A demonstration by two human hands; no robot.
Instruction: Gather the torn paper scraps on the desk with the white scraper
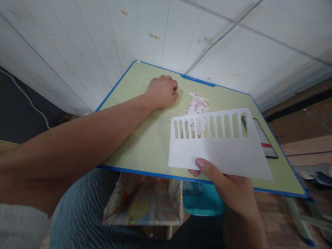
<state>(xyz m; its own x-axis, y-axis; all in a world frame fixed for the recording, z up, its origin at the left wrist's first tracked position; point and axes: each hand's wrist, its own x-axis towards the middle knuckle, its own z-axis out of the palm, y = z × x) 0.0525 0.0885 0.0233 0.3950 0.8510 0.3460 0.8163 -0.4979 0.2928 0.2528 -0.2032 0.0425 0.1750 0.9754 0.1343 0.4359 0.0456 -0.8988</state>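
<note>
In the head view, my right hand (233, 193) is closed on the lower edge of a white slotted board (212, 155), thumb on top. A row of upright slots, wider toward the right, runs along its far edge. Held tilted over the near part of the table, the board partly covers a pile of small pink-and-white paper pieces (198, 103). Some of the pieces show through its slots. My left hand (162, 91) rests on the table left of the pile with its fingers curled. Whatever it holds, if anything, is hidden.
The small table (137, 145) has a pale green top and blue edging, and stands against a white panelled wall (155, 27). A dark-edged phone or tablet (268, 148) lies at the right, partly under the board. Below are a patterned cloth item (145, 204) and a turquoise container (202, 204).
</note>
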